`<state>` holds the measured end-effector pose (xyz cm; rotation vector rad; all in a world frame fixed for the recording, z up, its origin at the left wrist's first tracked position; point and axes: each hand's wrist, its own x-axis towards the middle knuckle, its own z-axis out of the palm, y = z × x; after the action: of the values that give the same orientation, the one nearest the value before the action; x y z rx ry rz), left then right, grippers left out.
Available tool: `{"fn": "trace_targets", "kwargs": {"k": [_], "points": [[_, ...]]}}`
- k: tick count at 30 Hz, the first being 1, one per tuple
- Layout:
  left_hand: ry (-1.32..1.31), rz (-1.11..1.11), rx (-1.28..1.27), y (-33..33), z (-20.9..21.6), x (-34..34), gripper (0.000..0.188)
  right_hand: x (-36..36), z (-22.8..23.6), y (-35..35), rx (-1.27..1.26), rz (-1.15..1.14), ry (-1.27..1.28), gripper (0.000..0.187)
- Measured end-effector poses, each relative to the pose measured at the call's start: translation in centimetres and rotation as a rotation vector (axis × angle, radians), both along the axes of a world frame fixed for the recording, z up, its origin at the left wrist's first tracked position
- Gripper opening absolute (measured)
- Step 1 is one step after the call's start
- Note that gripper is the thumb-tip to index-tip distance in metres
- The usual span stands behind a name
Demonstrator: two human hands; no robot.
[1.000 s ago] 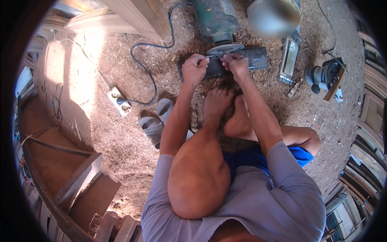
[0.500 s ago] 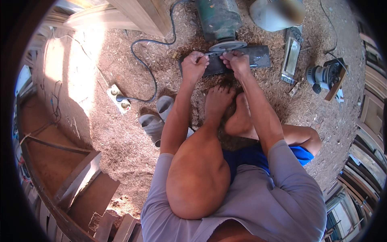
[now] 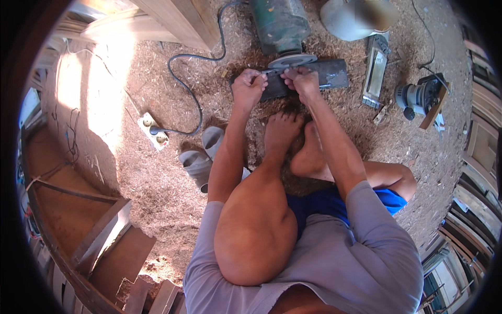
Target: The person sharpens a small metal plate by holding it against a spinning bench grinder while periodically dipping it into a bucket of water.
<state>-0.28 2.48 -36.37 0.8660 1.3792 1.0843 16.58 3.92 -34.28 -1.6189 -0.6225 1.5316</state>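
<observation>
Upper centre of the frame: left hand point(image 3: 249, 86) and right hand point(image 3: 304, 82) sit side by side over a dark flat board point(image 3: 334, 74), just below the grey grinding wheel point(image 3: 292, 60) of a green motor point(image 3: 280, 23). The work, a thin grey piece point(image 3: 273, 71), appears to lie between the two sets of fingertips, near the wheel's lower left edge. Left fingers: thumb and forefinger pinched, apparently on its left end. Right fingers: likewise pinched, toward its right end; exact grip partly hidden. Contact with the wheel, and whether it spins, cannot be told.

Technique (judgement): keep both pinches firm and level, so the piece meets the wheel at one constant angle. Light, even pressure with slow side-to-side passes should spare the edge from heat. Right fingertips are the nearer to the rim and want clearance. Bare fingers leave little margin if the piece catches.

Change against the frame one second earlier: both hands slightly farther left, right fingertips a little farther from the wheel; pinched posture unchanged. Board and motor hold nearly the same places; the slight overall offset is probably head movement.
</observation>
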Motion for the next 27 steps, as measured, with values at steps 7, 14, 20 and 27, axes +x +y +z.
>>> {"fn": "trace_targets", "kwargs": {"k": [7, 14, 20, 27], "points": [[0.104, -0.04, -0.003, 0.3, -0.2, 0.5, 0.012, 0.5, -0.4, -0.1, 0.001, -0.038, 0.023, 0.008], [0.284, -0.069, -0.034, 0.4, -0.7, 0.4, 0.018, 0.6, -0.3, -0.2, 0.001, -0.061, 0.042, 0.009], [0.452, -0.154, 0.071, 0.6, 0.9, 1.3, 0.011, 1.4, -0.7, -0.2, -0.005, -0.101, 0.061, 0.009], [0.289, -0.048, 0.02, 0.3, 0.2, 1.0, 0.016, 1.0, -0.4, 0.0, -0.016, -0.085, 0.078, 0.006]]}}
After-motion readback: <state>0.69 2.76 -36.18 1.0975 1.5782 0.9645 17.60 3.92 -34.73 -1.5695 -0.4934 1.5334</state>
